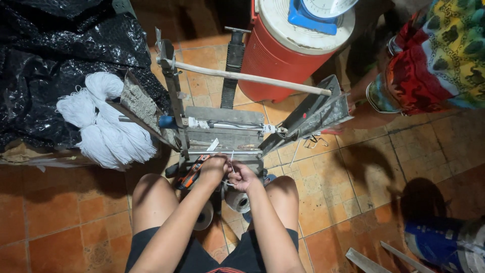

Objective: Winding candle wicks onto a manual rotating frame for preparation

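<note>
I sit with my knees apart in front of a low metal frame device (225, 132) with two angled side plates and a horizontal rod. My left hand (213, 167) and my right hand (241, 177) meet just below its front edge, both pinching a thin white string (232, 161) that runs up toward the rod. A roll of white cord (238, 201) lies on the floor between my legs. An orange-and-black tool (192, 174) rests beside my left hand.
A bundle of white yarn (103, 121) lies left, against black plastic sheeting (60, 55). A red cooler (288, 55) with a white lid stands behind the device. A wooden stick (247, 77) crosses the frame. Another person in patterned cloth (434, 55) sits at right.
</note>
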